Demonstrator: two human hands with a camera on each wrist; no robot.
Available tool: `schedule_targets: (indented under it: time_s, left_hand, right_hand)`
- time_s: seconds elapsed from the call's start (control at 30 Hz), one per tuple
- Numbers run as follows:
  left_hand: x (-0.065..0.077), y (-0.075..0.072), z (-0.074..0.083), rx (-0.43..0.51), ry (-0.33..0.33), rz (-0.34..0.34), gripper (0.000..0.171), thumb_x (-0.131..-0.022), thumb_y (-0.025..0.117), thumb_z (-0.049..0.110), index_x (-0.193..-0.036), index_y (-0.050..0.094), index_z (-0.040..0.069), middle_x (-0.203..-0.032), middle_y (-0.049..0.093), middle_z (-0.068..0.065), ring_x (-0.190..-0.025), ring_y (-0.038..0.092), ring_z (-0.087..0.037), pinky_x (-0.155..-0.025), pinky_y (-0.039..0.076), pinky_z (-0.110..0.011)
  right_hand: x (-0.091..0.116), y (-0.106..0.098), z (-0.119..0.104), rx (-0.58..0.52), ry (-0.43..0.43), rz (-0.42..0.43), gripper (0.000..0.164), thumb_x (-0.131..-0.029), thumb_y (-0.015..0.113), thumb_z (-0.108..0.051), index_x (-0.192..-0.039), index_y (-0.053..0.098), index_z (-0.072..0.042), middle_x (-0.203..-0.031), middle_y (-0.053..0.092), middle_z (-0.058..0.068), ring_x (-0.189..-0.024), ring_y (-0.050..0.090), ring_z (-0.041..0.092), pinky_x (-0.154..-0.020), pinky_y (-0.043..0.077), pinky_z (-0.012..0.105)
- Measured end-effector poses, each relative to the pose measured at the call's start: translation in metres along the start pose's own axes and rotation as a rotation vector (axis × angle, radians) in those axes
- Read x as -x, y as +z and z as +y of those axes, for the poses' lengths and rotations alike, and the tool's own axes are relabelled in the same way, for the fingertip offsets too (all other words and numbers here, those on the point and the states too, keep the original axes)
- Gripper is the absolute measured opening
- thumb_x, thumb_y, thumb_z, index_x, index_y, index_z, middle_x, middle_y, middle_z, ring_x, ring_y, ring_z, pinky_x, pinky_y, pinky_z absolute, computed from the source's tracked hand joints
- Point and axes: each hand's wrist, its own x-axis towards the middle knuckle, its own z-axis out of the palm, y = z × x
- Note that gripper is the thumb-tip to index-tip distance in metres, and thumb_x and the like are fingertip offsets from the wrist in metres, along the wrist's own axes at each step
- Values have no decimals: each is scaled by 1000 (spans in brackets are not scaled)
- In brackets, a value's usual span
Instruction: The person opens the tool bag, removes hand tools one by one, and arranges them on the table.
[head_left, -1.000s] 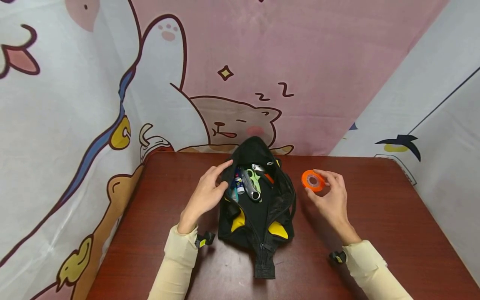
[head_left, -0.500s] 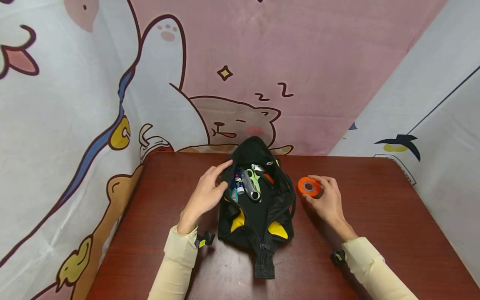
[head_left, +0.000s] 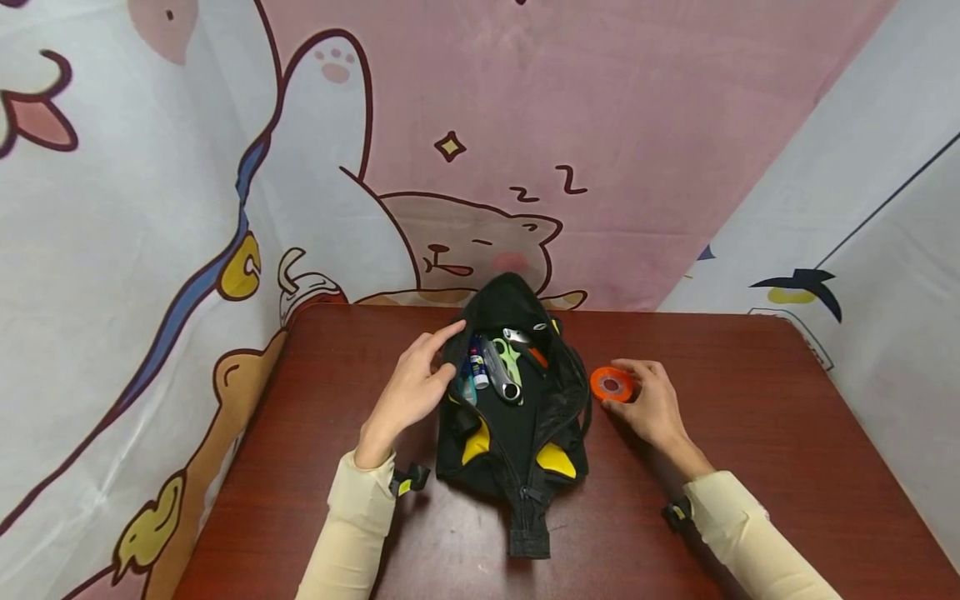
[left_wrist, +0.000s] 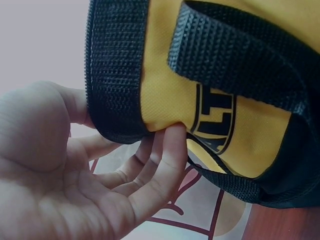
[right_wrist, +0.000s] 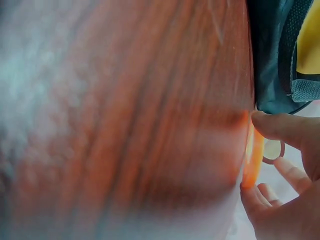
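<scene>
On the table lies a black and yellow zip bag [head_left: 504, 446], unzipped with its mouth spread. My left hand [head_left: 408, 387] grips the bag's left rim; in the left wrist view the thumb is on the zip side and the fingertips press the yellow cloth [left_wrist: 165, 95]. Inside are a glue stick [head_left: 478, 368], a grey-handled tool [head_left: 497, 371] and green scissors [head_left: 509, 358]. To the bag's right, my right hand [head_left: 654, 407] pinches a flat orange tape roll [head_left: 612, 372] between thumb and fingers, low over the table. Whether the roll touches the wood cannot be told.
The brown wooden table [head_left: 735, 400] extends on both sides of the bag. Behind it hangs a printed cloth [head_left: 622, 100] with cartoon animals. A silver metal item [head_left: 516, 335] and something orange [head_left: 537, 357] also show in the bag. A strap [head_left: 529, 533] points towards me.
My right hand has come down and slightly left with the tape roll, nearer to the bag. The left hand and the bag have stayed put.
</scene>
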Motion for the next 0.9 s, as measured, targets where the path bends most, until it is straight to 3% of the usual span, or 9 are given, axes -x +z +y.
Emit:
schedule_targets:
  time_s: [0.67,0.9]
  left_hand:
    - [2,-2,-2,-2,-1,0,69,-103,57,2,-169,49,18,-128,62,-17,-69,49,-21,-70,45,-37]
    - [0,-3,-2,0,7,-2,68,-103,58,3,-169,50,18,-127,62,-17,-72,50,-22,-71,45,-38]
  right_hand:
    - [0,1,1,-13,19,-95,76,-81,96,2,-149,62,4,-139,51,34,-125,58,54,-102,53,68]
    - [0,-9,-4,-19,16,33,67,-87,92,-4,-148,64,3,-137,59,32,-123,57,50,-98,50,66]
